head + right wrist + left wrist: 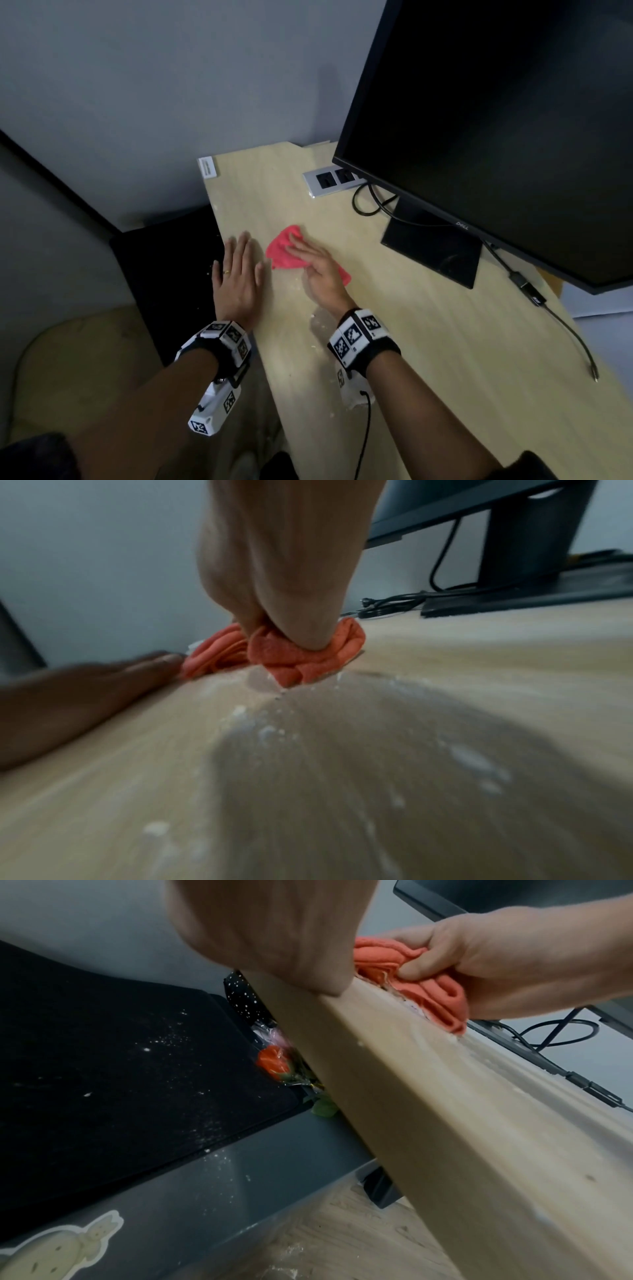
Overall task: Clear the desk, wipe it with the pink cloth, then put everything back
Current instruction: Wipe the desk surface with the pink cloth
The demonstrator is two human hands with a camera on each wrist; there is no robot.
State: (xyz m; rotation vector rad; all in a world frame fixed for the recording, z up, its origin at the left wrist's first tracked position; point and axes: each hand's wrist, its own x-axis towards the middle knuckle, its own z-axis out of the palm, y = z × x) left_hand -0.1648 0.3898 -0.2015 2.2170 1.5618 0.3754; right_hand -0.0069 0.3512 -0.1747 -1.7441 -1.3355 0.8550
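The pink cloth (281, 251) lies bunched on the light wooden desk (428, 359), near its left side. My right hand (317, 269) presses down on it; in the left wrist view the thumb of the right hand (479, 961) is curled into the folds of the cloth (441, 999). From the right wrist the cloth (308, 656) shows under my palm (284, 574). My left hand (239, 274) lies flat with straight fingers on the desk's left edge, just left of the cloth, holding nothing. White smears and crumbs (253, 723) streak the desk behind the cloth.
A black monitor (496, 120) on a flat stand base (431, 250) fills the right rear. A socket panel (329, 180) and loose cables (561, 325) lie near it. Left of the desk sits a lower black mat (103, 1069) with white specks and a wrapped red rose (274, 1064).
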